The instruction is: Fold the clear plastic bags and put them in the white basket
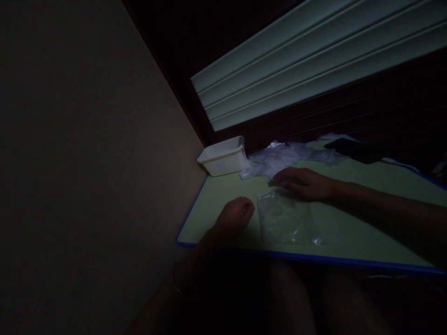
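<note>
A clear plastic bag [288,221] lies flat on the light green tabletop [352,209], close to its front edge. Just left of the bag is my left hand [234,217], its fingers curled in against the thumb; whatever they may hold is too dark to make out. My right hand [302,183] reaches in from the right over the bag's far edge, fingers loosely stretched and thumb apart. Beyond it a heap of clear plastic bags [282,157] spreads along the back of the table.
A white plastic bin [223,158] stands at the back left corner, beside the wall [104,163]. A dark flat object [352,150] rests at the back right. Blue edging [314,258] borders the table. The scene is dim.
</note>
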`<state>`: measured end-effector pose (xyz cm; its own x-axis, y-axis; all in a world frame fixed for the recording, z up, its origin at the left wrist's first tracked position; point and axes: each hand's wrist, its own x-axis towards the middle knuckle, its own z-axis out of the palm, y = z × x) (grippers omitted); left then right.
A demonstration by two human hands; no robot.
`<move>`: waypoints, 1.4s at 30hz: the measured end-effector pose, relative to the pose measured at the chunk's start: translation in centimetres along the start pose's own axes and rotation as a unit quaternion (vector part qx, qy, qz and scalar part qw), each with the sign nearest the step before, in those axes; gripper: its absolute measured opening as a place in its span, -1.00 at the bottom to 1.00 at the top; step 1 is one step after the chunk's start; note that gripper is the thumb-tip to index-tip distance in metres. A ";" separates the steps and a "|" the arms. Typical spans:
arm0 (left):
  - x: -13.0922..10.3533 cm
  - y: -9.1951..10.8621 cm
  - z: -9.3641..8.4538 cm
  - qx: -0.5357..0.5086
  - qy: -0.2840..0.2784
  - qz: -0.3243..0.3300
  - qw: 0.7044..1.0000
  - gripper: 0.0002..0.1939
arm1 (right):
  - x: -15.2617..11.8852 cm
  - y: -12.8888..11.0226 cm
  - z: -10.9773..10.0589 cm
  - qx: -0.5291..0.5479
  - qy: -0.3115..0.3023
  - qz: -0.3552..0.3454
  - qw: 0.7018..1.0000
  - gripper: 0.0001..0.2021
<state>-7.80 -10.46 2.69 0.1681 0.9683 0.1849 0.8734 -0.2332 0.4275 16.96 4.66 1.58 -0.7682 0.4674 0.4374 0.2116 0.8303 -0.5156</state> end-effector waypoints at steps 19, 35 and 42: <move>-3.5 0.5 0.3 0.127 -0.150 0.145 0.970 -0.41 | -0.2 -2.4 1.3 -0.049 -0.174 -0.129 0.975 -0.55; -7.8 5.4 7.1 0.123 0.288 -0.032 0.949 -0.66 | -0.1 -2.6 1.5 -0.076 -0.180 -0.127 0.972 -0.50; -7.4 6.6 6.6 0.133 0.305 -0.013 0.943 -0.81 | -0.2 -2.2 1.6 -0.085 -0.165 -0.141 0.972 -0.51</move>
<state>-0.26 -18.54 -1.68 -0.0781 0.7222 0.6873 0.9708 -0.1017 0.2172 15.68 2.25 1.43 -0.9564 0.1141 0.2689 0.0393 0.9625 -0.2684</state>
